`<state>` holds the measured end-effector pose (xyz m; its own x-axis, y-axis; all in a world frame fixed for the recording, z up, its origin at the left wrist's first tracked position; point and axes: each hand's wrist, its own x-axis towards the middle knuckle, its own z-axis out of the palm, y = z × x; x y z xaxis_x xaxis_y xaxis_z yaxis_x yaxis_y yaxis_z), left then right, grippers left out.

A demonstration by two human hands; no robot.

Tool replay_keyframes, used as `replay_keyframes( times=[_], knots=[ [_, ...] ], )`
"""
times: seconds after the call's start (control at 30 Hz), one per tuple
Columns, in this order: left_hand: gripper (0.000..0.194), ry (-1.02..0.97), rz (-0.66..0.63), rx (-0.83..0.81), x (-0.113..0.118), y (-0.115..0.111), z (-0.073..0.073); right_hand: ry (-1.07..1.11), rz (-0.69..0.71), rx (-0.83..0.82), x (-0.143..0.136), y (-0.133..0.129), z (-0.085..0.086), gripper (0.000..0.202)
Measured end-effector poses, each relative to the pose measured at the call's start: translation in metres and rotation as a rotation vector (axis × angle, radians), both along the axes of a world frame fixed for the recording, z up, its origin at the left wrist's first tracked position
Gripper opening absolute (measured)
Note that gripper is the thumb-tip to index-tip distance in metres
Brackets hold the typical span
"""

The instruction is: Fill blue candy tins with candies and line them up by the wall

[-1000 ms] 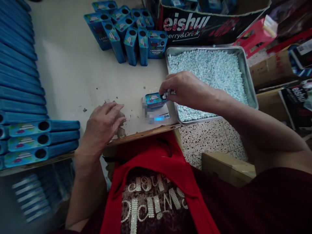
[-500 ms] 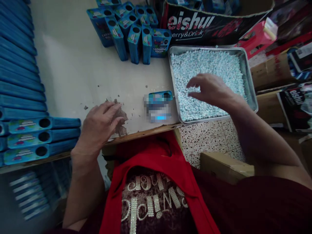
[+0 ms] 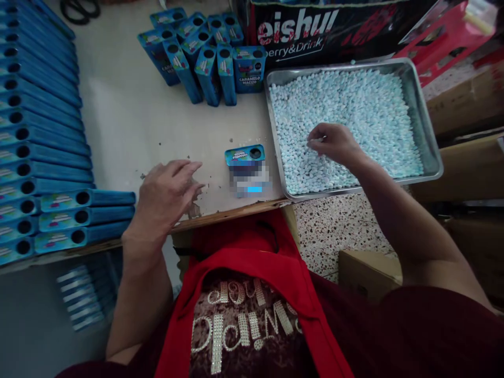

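Note:
My right hand (image 3: 334, 144) is over a metal tray (image 3: 432, 152) full of pale blue and white candies (image 3: 362, 105). Its thumb and fingertips are drawn together in a pinch at the candies; I cannot make out what is between them. My left hand (image 3: 167, 191) holds nothing, fingers stretched apart and low over the worn front edge of the white table (image 3: 118, 121). Between the hands a small blue candy tin (image 3: 244, 155) stands on the table, a dark round hole in its top. Its lower part is blurred out.
Long rows of blue tins (image 3: 47, 142) line the left side. Several upright tins (image 3: 210, 68) are grouped at the back, beside a black printed carton (image 3: 303, 37). Black scissors handles (image 3: 81, 10) lie far left. A red plastic holder (image 3: 444, 42) is behind the tray.
My right hand has lowered to the candies and its fingers have come together. My left hand stays at the table edge, fingers a little more stretched. The view has shifted slightly.

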<state>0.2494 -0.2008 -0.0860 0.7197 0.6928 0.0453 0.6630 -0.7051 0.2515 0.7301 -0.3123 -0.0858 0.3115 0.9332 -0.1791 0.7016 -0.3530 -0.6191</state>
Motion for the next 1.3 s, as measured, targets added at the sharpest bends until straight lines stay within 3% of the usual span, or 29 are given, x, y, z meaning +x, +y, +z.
replay_keyframes(
  times=[0.1,0.2,0.37,0.53,0.73,0.77,0.9,1.1,1.23,1.3],
  knots=[
    [0.045,0.04,0.029,-0.039,-0.012,-0.001,0.002,0.244,-0.1,-0.028,0.005,-0.009,0.002,0.038],
    [0.047,0.073,0.025,-0.076,-0.009,-0.001,0.001,0.247,-0.105,-0.054,0.0,-0.016,0.009,0.045],
    [0.047,0.081,-0.071,-0.077,0.012,0.002,-0.01,0.34,-0.12,0.007,-0.038,-0.004,0.046,0.048],
    [0.042,0.011,-0.076,-0.07,0.004,0.005,-0.023,0.378,0.077,0.049,-0.098,0.022,0.085,0.041],
    [0.04,0.004,-0.015,-0.11,-0.02,0.001,-0.02,0.036,0.371,0.148,-0.136,0.045,0.087,0.01],
    [0.039,0.0,0.001,-0.119,-0.022,0.002,-0.019,-0.013,0.406,0.154,-0.137,0.046,0.086,0.004],
    [0.04,-0.009,0.027,-0.157,-0.023,0.005,-0.019,-0.09,0.459,0.143,-0.139,0.041,0.084,0.017],
    [0.04,-0.069,-0.005,-0.177,-0.02,0.008,-0.021,-0.036,0.397,0.169,-0.144,0.037,0.088,0.017],
    [0.04,-0.066,-0.01,-0.14,-0.025,0.008,-0.022,-0.084,0.192,0.208,-0.108,0.025,0.084,0.023],
    [0.041,-0.024,-0.021,-0.109,-0.028,0.008,-0.024,-0.198,0.109,0.12,-0.075,0.01,0.072,0.027]
  ],
)
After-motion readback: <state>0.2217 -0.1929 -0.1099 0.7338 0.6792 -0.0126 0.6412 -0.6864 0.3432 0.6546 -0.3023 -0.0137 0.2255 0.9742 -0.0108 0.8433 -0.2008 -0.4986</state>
